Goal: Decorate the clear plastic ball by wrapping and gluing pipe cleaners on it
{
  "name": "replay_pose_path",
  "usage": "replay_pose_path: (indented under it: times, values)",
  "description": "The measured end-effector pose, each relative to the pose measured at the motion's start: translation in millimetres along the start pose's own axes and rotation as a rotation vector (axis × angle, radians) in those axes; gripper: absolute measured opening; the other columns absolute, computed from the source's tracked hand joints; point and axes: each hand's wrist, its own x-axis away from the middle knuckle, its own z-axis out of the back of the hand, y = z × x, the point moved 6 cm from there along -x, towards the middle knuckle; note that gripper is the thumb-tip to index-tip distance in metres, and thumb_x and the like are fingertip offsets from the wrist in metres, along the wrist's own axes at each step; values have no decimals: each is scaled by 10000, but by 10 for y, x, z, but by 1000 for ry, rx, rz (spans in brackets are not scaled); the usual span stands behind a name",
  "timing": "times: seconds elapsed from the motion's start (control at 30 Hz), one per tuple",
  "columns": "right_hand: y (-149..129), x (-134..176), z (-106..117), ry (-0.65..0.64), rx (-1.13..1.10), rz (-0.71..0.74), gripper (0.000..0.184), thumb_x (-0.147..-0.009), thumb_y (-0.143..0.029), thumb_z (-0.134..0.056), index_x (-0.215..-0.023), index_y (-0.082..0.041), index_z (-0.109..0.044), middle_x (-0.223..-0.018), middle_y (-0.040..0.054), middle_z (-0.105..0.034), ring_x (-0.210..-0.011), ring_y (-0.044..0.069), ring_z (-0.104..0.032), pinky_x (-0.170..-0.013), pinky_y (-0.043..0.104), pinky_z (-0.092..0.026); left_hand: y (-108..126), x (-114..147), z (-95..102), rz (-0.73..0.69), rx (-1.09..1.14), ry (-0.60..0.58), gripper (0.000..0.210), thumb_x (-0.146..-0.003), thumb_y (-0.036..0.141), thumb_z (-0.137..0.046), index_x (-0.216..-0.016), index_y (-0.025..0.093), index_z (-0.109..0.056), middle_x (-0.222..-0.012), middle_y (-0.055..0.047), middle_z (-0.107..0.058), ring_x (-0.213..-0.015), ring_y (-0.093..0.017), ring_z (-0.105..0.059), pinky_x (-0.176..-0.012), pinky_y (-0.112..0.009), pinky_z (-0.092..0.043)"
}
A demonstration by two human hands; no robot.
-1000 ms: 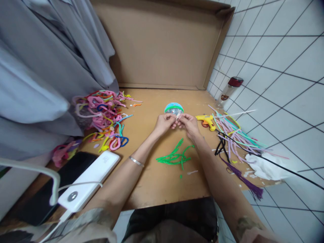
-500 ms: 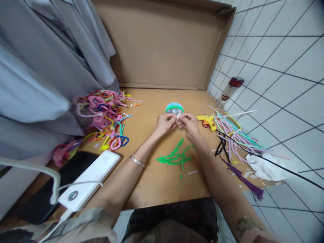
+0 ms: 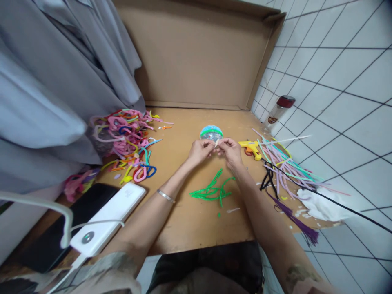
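My left hand [image 3: 201,150] and my right hand [image 3: 229,151] meet over the middle of the table, fingertips almost touching. Both are closed in a pinch on a small whitish piece [image 3: 216,143], too small to name. Just behind them rests a round object [image 3: 211,130] with a light blue top, a bright green band and a clear, shiny lower part; my fingers hide its bottom. Nearer to me, between my forearms, lie several green pipe cleaners [image 3: 211,192]. A yellow hot glue gun [image 3: 252,149] lies to the right of my right hand.
Tangled colourful pipe cleaners [image 3: 122,134] are heaped at left, near a white power bank [image 3: 110,218]. On the right lie straight pipe cleaners [image 3: 283,165], a purple tassel [image 3: 295,218], white tissue [image 3: 321,203] and a black cable. A red-capped jar [image 3: 277,112] stands by the tiled wall.
Almost nothing differs. Both hands keep their pinch in the same place, with the fingers shifting only slightly around the whitish piece.
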Motion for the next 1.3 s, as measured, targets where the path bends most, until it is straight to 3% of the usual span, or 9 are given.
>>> replay_pose_path:
  times: [0.2, 0.4, 0.57, 0.83, 1.07, 1.2, 1.3]
  values:
    - [6, 0, 5, 5, -2, 3, 180, -642, -267, -770, -687, -190, -613, -539, -52, -603, -472, 68, -556, -448, 165, -451, 17, 6, -10, -20, 7, -29, 172, -807, 221, -587, -672, 152, -667, -513, 35, -567, -429, -62, -446, -467, -180, -333]
    - [39, -4, -22, -83, -22, -45, 264, -648, -340, -823, -729, -186, -625, -565, -36, -630, -490, 75, -578, -468, 171, -463, 20, 8, 2, -68, 1, -35, 207, -817, 261, -606, -651, 152, -663, -493, 41, -535, -439, -61, -428, -475, -187, -314]
    - [35, 22, -66, -123, -40, -84, 190, -690, -299, -792, -720, -178, -650, -560, -16, -639, -503, 87, -577, -477, 182, -454, 43, 26, -20, -17, 82, -47, 200, -817, 230, -621, -640, 145, -658, -508, 37, -559, -430, -55, -431, -468, -185, -328]
    - [-32, -142, 252, 144, -116, 22, 173, -709, -263, -736, -656, -203, -583, -532, -59, -545, -484, 63, -474, -463, 166, -363, -108, 113, -180, 300, 376, -209, 110, -759, 183, -756, -723, 114, -679, -569, -7, -643, -425, -65, -518, -453, -200, -423]
    - [-68, -183, 326, 206, -101, 85, 197, -734, -301, -724, -704, -220, -546, -610, -61, -590, -558, 77, -524, -463, 150, -364, -218, 147, -201, 378, 473, -247, 257, -664, 263, -862, -736, 99, -679, -598, -17, -654, -454, -63, -531, -455, -194, -423]
    - [-4, -169, 320, 237, -179, 32, 162, -796, -249, -653, -713, -214, -519, -599, -50, -648, -526, 83, -578, -473, 158, -394, -265, 165, -211, 375, 473, -278, 299, -611, 263, -887, -741, 96, -675, -599, -3, -643, -485, -60, -531, -489, -195, -432]
    - [4, -176, 377, 286, -226, 18, 176, -829, -217, -634, -707, -212, -506, -539, -66, -617, -488, 83, -590, -487, 166, -421, -309, 180, -234, 380, 478, -309, 295, -609, 264, -885, -742, 105, -675, -587, 19, -617, -495, -47, -515, -499, -183, -423]
